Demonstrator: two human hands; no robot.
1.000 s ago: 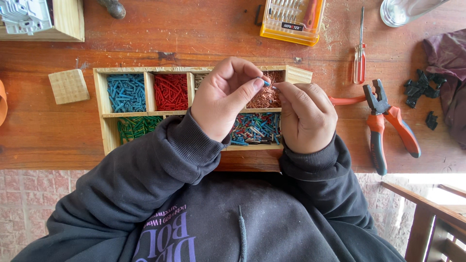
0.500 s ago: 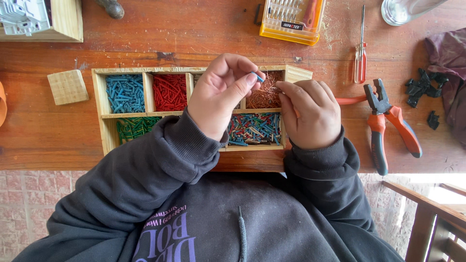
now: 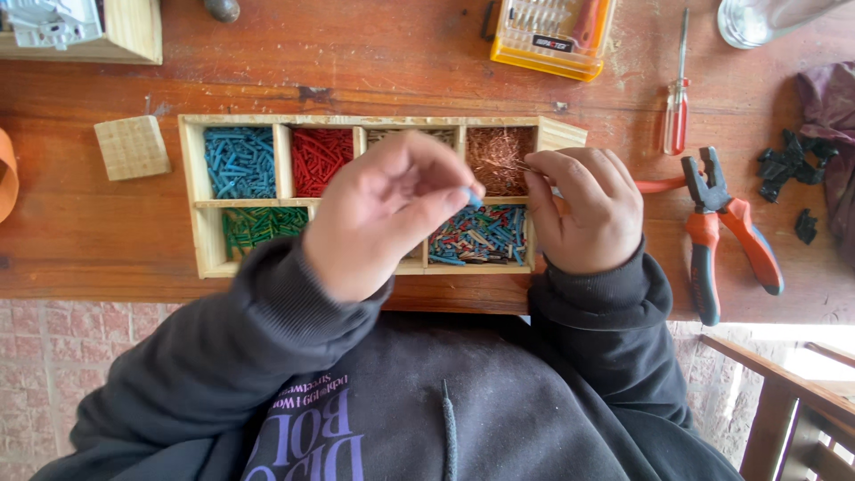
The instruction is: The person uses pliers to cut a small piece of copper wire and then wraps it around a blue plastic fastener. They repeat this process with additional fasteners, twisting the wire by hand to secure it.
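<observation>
A wooden tray (image 3: pixel 200 209) with several compartments lies on the table. It holds blue bits (image 3: pixel 239 160), red bits (image 3: pixel 321 156), green bits (image 3: pixel 258 227), bare copper strands (image 3: pixel 497 151) and mixed coloured bits (image 3: pixel 481 236). My left hand (image 3: pixel 383 214) hovers over the tray's middle and pinches a small blue sleeve piece (image 3: pixel 473 196) between thumb and finger. My right hand (image 3: pixel 583 209) is at the tray's right end, fingers closed on a thin copper wire (image 3: pixel 525 167) that pokes out to the left. The two hands are slightly apart.
Orange-handled pliers (image 3: pixel 712 223) lie just right of my right hand, with a red screwdriver (image 3: pixel 677 98) and black scraps (image 3: pixel 788 165) beyond. A yellow tool case (image 3: pixel 552 36) sits at the back, a wooden block (image 3: pixel 134 147) to the left, and a glass (image 3: pixel 748 18) at back right.
My left hand has drawn down and to the left, away from my right hand, taking the blue piece with it. My right hand stays put.
</observation>
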